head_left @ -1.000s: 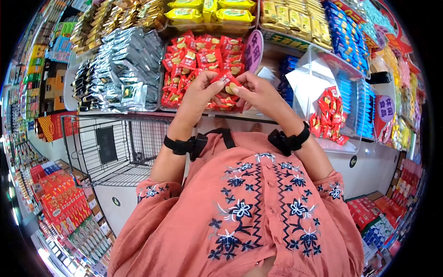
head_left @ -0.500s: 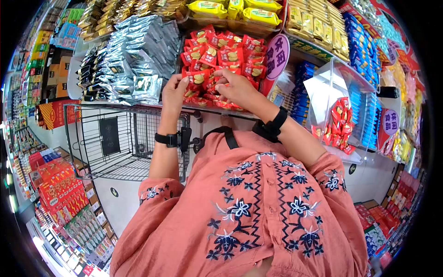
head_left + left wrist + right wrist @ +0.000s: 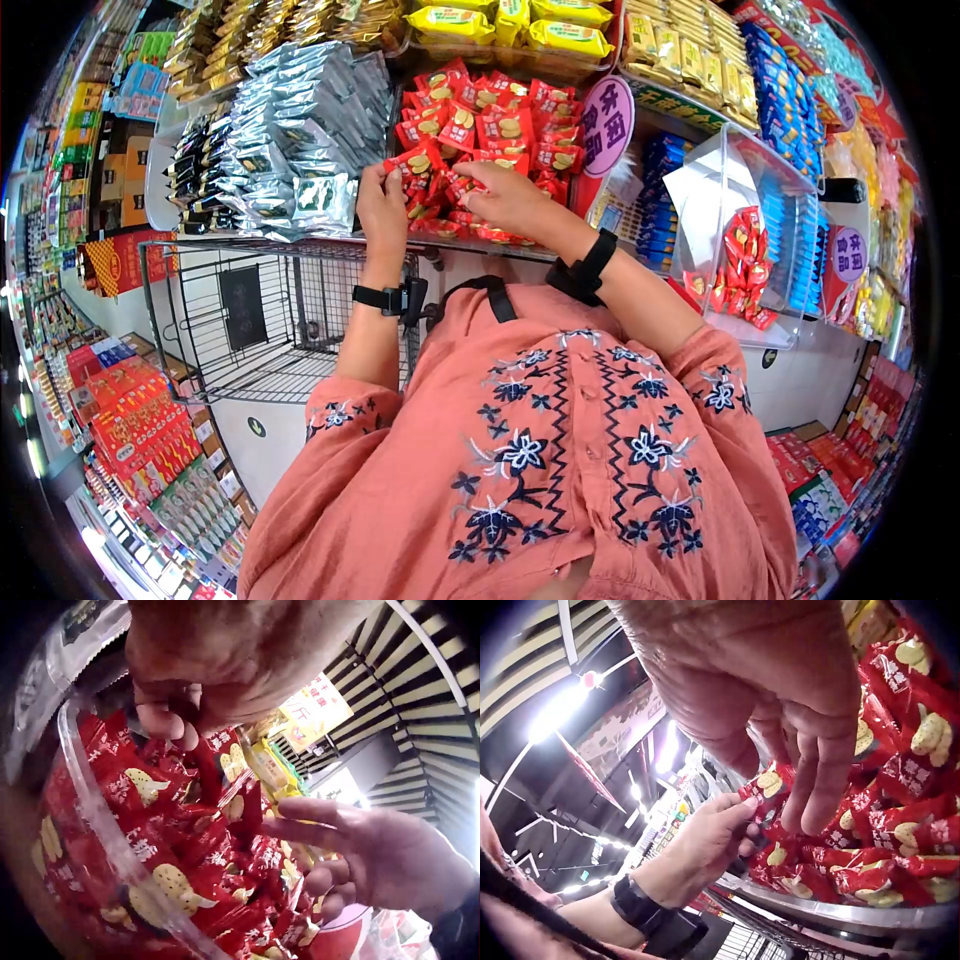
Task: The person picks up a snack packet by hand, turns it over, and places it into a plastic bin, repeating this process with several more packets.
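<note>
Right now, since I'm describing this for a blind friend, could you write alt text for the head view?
A person's left hand pinches a red snack packet while the right hand reaches to a heap of similar packets. Silver packets lie left, a wire cart below.

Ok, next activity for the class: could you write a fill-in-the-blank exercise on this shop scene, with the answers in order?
The person's left hand pinches a small, glossy plastic packet coloured ____. The oval sign with dark characters is ____. The wheeled wire shopping cart stands on the person's ____ side. The wristbands the person wears are ____.

Answers: red; purple; left; black.
</note>
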